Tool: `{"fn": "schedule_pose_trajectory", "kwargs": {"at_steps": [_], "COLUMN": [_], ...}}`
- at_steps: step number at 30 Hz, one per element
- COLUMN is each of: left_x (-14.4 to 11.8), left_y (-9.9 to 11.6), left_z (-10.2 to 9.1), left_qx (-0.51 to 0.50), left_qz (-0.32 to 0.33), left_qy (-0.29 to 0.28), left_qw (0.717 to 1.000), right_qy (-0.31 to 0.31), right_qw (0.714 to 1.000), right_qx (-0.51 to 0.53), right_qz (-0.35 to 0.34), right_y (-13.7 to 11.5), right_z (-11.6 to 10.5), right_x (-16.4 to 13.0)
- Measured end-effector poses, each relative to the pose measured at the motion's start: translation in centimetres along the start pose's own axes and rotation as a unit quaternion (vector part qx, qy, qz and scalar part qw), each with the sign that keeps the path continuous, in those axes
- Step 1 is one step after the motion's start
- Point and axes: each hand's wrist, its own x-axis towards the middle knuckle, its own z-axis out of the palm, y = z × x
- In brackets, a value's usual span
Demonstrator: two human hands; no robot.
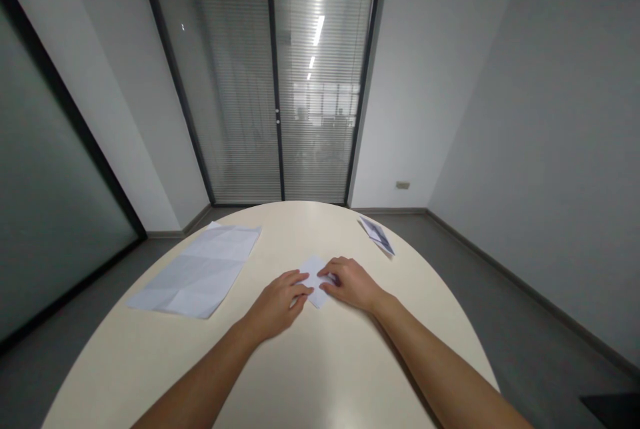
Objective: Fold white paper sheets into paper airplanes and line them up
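A small folded white paper lies on the table with one corner towards me and one away. My left hand presses its fingertips and thumb onto the left side of the paper. From the other side, my right hand bends its fingers and thumb down on the right edge and grips it there. Both hands partly cover the paper, so its exact folds are hard to make out.
The round cream table has a large creased white sheet on its left. Near the far right edge lies a folded printed paper. Beyond stand glass doors with blinds and a white wall with an outlet.
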Motion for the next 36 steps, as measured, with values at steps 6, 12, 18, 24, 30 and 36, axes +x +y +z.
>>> {"fn": "schedule_pose_trajectory", "kwargs": {"at_steps": [6,12,18,24,30,36], "left_x": [0.0,0.0,0.0,-0.2,0.0,0.2], "left_y": [0.1,0.0,0.0,-0.3,-0.6,-0.5], "left_z": [0.0,0.0,0.0,0.2,0.0,-0.5], "left_qx": [-0.001,-0.008,0.002,-0.005,-0.016,-0.025], "left_qz": [0.0,0.007,-0.007,-0.012,-0.014,0.029], "left_qy": [0.007,0.008,-0.005,0.0,-0.005,-0.016], "left_qw": [1.0,1.0,1.0,1.0,1.0,0.999], "right_qy": [-0.014,-0.009,0.01,-0.02,-0.05,-0.061], "right_qw": [0.999,0.998,0.998,0.997,0.993,0.993], "right_qx": [0.023,0.056,0.063,0.069,0.09,0.089], "right_qz": [-0.039,-0.011,0.028,-0.015,-0.05,-0.055], "right_y": [-1.1,-0.2,1.2,0.0,-0.1,0.1], "right_z": [0.3,0.6,0.5,-0.1,0.1,-0.2], "right_x": [0.0,-0.1,-0.2,-0.2,-0.2,-0.4]}}
